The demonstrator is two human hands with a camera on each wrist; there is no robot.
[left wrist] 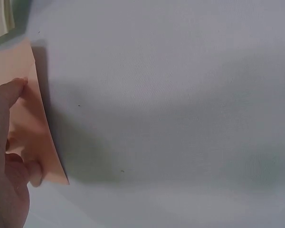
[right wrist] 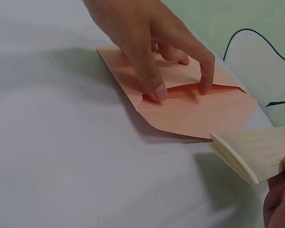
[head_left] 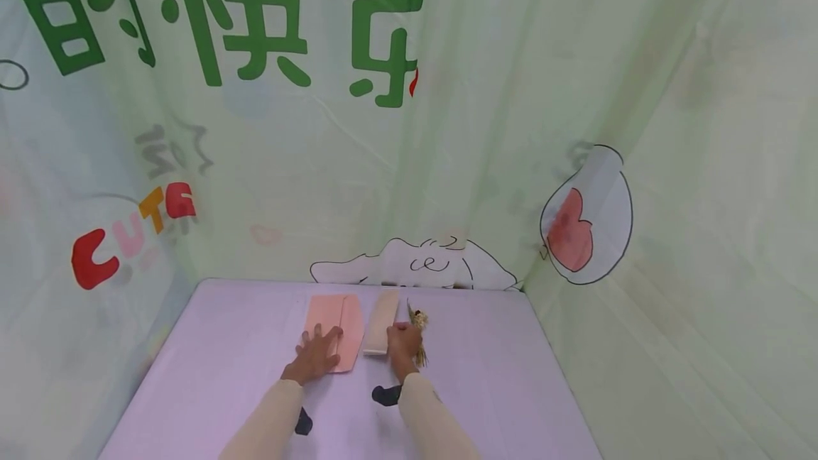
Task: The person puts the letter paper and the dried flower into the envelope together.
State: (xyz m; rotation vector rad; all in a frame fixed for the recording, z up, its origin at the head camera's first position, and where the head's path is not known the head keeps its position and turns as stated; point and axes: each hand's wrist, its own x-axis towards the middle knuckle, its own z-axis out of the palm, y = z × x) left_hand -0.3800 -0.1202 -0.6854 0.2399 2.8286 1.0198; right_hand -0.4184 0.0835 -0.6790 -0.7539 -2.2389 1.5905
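Note:
A salmon-pink envelope lies on the table with its flap side up and the flap folded out. My left hand rests on it, fingers spread. In the right wrist view the thumb and a finger of that left hand are at the envelope's mouth, which gapes a little. Between thumb and fingers my right hand pinches a folded sheet of cream lined paper, its folded end toward the envelope. A small bunch of dried flowers lies just right of my right hand, partly hidden by it.
The table has a pale lilac cover. Printed curtains hang close behind its back edge and along both sides. Dark wrist-worn pieces sit by the sleeves.

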